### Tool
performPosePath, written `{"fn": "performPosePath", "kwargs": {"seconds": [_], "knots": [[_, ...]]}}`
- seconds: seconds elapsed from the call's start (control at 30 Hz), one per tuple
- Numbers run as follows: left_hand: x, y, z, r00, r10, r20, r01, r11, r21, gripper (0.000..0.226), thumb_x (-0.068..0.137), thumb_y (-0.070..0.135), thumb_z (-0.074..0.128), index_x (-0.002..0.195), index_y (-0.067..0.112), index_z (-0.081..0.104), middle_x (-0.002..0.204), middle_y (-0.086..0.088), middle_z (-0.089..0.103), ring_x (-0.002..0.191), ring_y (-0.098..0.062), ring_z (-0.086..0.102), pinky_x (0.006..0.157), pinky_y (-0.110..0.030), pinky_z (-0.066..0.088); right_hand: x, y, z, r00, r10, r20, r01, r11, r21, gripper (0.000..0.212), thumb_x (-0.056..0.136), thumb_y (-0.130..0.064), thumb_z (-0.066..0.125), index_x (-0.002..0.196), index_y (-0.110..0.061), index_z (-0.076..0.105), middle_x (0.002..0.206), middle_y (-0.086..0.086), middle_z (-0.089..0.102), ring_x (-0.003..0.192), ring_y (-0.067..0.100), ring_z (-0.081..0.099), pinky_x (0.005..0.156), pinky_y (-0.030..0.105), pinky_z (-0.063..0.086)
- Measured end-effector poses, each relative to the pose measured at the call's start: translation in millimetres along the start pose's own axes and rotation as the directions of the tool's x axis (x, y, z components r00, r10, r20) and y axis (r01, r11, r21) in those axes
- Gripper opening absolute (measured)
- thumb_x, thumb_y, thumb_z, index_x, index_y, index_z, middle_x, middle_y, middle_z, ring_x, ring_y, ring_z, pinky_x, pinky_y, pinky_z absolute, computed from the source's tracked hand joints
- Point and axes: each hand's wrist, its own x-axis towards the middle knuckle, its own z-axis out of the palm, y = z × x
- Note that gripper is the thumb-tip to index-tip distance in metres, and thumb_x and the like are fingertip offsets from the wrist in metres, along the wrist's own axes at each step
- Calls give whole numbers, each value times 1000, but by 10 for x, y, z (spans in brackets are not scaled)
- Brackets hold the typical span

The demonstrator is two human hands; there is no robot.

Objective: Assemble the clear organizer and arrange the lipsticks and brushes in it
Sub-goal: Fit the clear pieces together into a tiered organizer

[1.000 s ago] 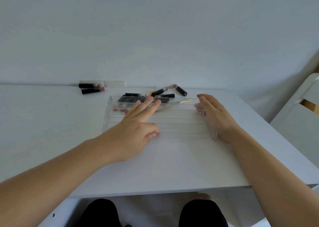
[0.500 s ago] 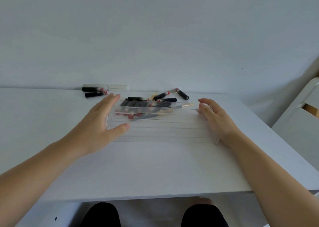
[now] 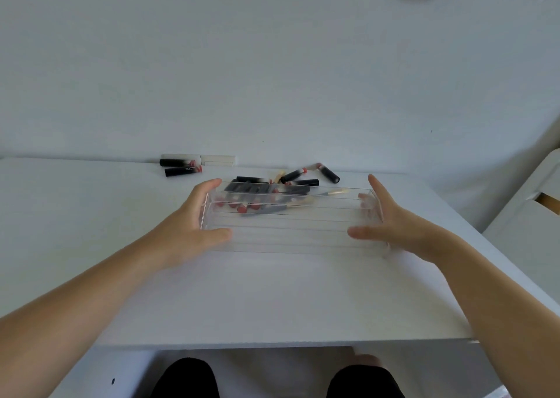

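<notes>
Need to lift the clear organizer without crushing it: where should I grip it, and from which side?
Grip the clear organizer by its two short end walls, one hand from each side. It is long, shallow and open-topped, and the left hand and right hand already bracket those ends.

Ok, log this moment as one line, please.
stage: handling clear organizer | left hand: at its left end | right hand: at its right end | lipsticks: loose on table

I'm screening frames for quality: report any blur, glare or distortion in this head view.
Head view: soft, even light without hard shadows; wide-angle bending curves the table edges; the clear organizer shows only as faint lines and its contents smear; both hands, left hand and right hand, look slightly motion-blurred.
</notes>
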Motion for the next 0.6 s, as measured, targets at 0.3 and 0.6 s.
{"fn": "performPosePath", "kwargs": {"seconds": [0.3, 0.6], "knots": [[39, -34, 5, 999, -43, -34, 44, 998, 55, 91, 82, 25, 78, 140, 63, 18, 158, 4, 33, 112, -12, 56, 73, -24, 47, 35, 24, -58, 998, 57, -17, -59, 959, -279, 140, 66, -48, 89, 149, -50, -23, 167, -1, 17, 146, 22, 33, 104, 28, 29], [-5, 67, -7, 998, -63, 27, 64, 998, -30, 92, 83, 34, 77, 144, 64, 14, 166, 8, 21, 128, -6, 37, 81, -23, 42, -42, 36, -35, 998, 53, 18, -53, 998, 41, 135, 55, -59, 89, 156, -48, 0, 163, -8, 21, 138, 4, 26, 106, 27, 27]]}}
